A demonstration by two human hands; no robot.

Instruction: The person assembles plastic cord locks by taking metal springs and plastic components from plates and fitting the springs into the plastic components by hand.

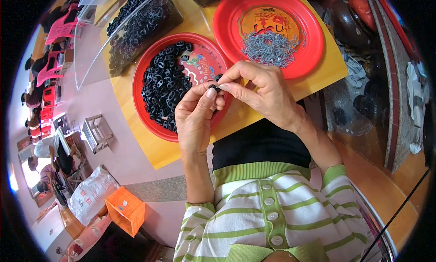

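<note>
Above the edge of a red tray (140, 108), my left hand (197, 112) pinches a small black plastic piece (213, 87) between thumb and fingertips. It looks like the oval two-hole cord-lock pieces (163, 76) heaped in that tray. My right hand (263, 89) meets it from the right, thumb and forefinger pressed together at the piece. Whatever those fingertips hold is too small to make out. Just beyond the right hand, a red plate (313, 44) carries a pile of thin grey metal bits (270, 48), which look like small springs.
Tray and plate rest on a yellow-topped table (154, 155). A clear plastic bin (141, 35) full of black pieces stands at the far left. On the floor are an orange basket (129, 212), a metal stool (96, 132) and sandals (354, 71). Several people sit in the left background.
</note>
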